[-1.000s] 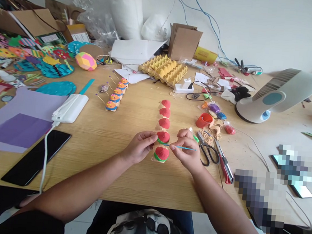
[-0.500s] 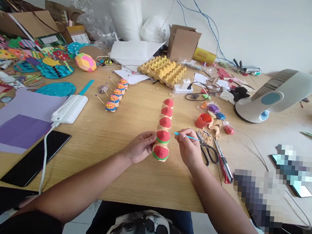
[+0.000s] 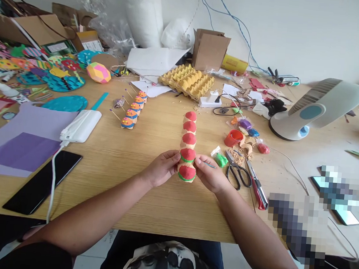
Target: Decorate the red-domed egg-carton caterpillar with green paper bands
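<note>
A strip of egg-carton bumps (image 3: 188, 139) points away from me on the table, its domes covered in red clay. Green bands edge the two nearest domes. My left hand (image 3: 163, 166) pinches the strip's left side near the second dome, thumb on top. On the opposite side, my right hand (image 3: 212, 172) has its fingertips against the same dome. A thin blue stick-like tool (image 3: 209, 165) is tucked in that hand, mostly hidden by the fingers. Just beyond the right hand lies a packet of green clay (image 3: 220, 159).
Scissors (image 3: 238, 172) and a red utility knife (image 3: 257, 186) lie right of my hand, below a red cup (image 3: 234, 137). A finished orange-and-blue caterpillar (image 3: 132, 113) stands left. Farther off are yellow egg trays (image 3: 186, 82) and a fan (image 3: 312, 111); a phone (image 3: 42, 181) lies front left.
My right hand has moved left onto the strip, with the blue tool turned back in its grip. The strip's far end has swung slightly left. The green clay packet has come into view.
</note>
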The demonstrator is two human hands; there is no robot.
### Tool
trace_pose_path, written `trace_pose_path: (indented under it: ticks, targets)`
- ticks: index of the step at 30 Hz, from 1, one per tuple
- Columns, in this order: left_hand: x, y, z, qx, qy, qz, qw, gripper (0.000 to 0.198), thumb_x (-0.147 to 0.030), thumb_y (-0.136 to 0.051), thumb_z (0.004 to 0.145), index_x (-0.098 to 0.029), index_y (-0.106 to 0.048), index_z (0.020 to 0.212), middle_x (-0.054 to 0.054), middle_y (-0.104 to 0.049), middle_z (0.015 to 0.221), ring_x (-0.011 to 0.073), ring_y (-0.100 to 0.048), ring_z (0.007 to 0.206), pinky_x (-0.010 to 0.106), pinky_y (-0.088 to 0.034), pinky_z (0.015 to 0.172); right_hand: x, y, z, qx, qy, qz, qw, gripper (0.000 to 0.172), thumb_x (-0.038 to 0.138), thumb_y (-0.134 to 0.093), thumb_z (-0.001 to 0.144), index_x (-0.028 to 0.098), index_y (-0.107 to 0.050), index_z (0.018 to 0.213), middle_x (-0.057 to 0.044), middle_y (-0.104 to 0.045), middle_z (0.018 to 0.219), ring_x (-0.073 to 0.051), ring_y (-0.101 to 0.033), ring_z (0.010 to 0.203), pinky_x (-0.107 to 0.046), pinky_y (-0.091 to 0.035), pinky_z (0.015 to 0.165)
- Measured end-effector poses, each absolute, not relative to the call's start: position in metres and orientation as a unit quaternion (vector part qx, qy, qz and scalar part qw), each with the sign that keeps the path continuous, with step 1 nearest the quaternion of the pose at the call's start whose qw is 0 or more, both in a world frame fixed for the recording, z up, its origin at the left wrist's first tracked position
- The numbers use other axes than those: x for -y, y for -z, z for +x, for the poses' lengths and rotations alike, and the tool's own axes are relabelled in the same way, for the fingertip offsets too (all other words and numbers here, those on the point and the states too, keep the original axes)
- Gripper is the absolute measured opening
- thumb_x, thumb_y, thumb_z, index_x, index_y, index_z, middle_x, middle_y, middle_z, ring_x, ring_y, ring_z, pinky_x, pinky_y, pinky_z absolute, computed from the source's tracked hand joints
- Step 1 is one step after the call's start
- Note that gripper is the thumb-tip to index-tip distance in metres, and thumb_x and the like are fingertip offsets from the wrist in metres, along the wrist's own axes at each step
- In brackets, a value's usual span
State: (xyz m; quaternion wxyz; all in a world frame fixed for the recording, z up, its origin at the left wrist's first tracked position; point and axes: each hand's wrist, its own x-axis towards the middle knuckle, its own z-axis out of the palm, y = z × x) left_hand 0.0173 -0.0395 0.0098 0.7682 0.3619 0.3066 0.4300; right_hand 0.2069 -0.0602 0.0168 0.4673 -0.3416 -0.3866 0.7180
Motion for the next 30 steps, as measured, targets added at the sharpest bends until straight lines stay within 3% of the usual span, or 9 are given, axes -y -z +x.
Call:
trace_pose_path:
  ticks: [8,16,20,30]
  targets:
    - [0.037,-0.009,0.017,-0.265,-0.421,0.35,0.794,0.05,-0.06,-0.07,0.084,-0.012,-0.076,0.094,0.008,-0.069,0.087,0.016,-0.06,0.077,0.029,-0.053,0.068,0.058,-0.015,0.208,0.372,-0.721,-0.313,0.495,0.031,0.045,-0.086,0.076,0.019,-0.071,0.084,0.0,-0.07,0.075,-0.013,-0.061,0.067,-0.028,-0.052,0.067]
    - [0.035,-0.009,0.015,-0.289,-0.418,0.371,0.777,0.036,-0.042,-0.089,0.07,-0.015,-0.078,0.09,0.006,-0.074,0.086,0.0182,-0.066,0.077,0.032,-0.055,0.07,0.054,-0.006,0.213,0.43,-0.683,-0.342,0.482,0.028,0.044,-0.084,0.078,0.019,-0.073,0.084,0.0,-0.071,0.079,-0.014,-0.064,0.076,-0.029,-0.052,0.079]
    - [0.035,-0.008,0.015,-0.302,-0.429,0.396,0.754,0.031,-0.042,-0.086,0.074,-0.015,-0.077,0.085,0.006,-0.074,0.082,0.0171,-0.066,0.073,0.032,-0.054,0.069,0.053,-0.006,0.215,0.449,-0.68,-0.344,0.468,0.029,0.043,-0.086,0.076,0.02,-0.073,0.087,0.0,-0.073,0.081,-0.015,-0.066,0.078,-0.03,-0.053,0.081]
    - [0.025,-0.012,0.008,-0.294,-0.373,0.467,0.746,0.037,-0.041,-0.083,0.078,-0.018,-0.08,0.107,0.008,-0.077,0.1,0.0212,-0.069,0.09,0.035,-0.054,0.081,0.048,-0.003,0.224,0.486,-0.655,-0.362,0.451,0.034,0.05,-0.082,0.079,0.021,-0.075,0.095,-0.002,-0.074,0.088,-0.017,-0.068,0.083,-0.033,-0.054,0.085]
